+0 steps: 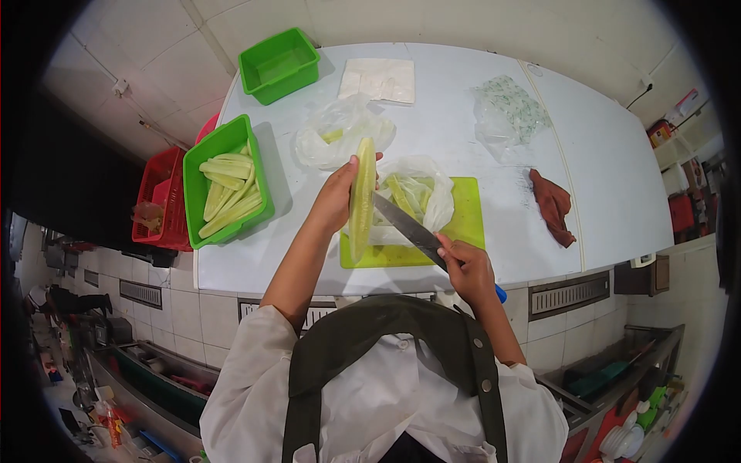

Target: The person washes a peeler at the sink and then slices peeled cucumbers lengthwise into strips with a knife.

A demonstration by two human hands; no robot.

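Note:
Upright in my left hand (340, 191) is a long pale green cucumber half (361, 204), its cut face showing. My right hand (465, 266) grips a large knife (409, 226), whose blade points up and left, with its tip beside the cucumber half. Beneath them lies a bright green cutting board (465, 212). On the board an open plastic bag (440, 204) holds green peels (407, 193). To the left, a green basket (260, 174) contains several peeled cucumber pieces (230, 189).
An empty green basket (279, 68) stands at the back left, near folded paper (378, 80). Another plastic bag (340, 133) sits behind the board. On the right are a patterned plastic bag (509, 116) and a brown cloth (552, 207). Red baskets (160, 201) stand beyond the table's left edge.

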